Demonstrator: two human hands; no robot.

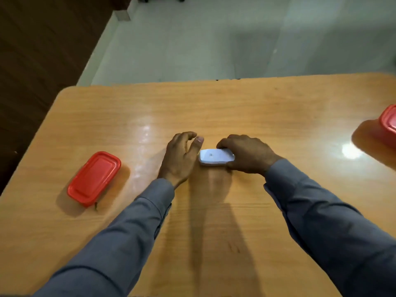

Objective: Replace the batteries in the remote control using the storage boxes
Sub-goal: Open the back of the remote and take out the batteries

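Observation:
A white remote control [215,157] lies on the wooden table [257,108], back side up, with a small label on it. My right hand [248,156] grips its right end, fingers curled over the far edge. Just left of the remote is my left hand [182,157], fingers loosely curled, thumb near the remote's left end, holding nothing. A red-lidded storage box [94,179] sits closed at the left of the table. A second red-lidded box [389,123] shows partly at the right edge of the view.
The table's far edge runs across the middle of the view, with pale tiled floor [214,39] beyond. A dark wooden wall or cabinet [38,50] stands at the left. Grey sleeves cover both forearms.

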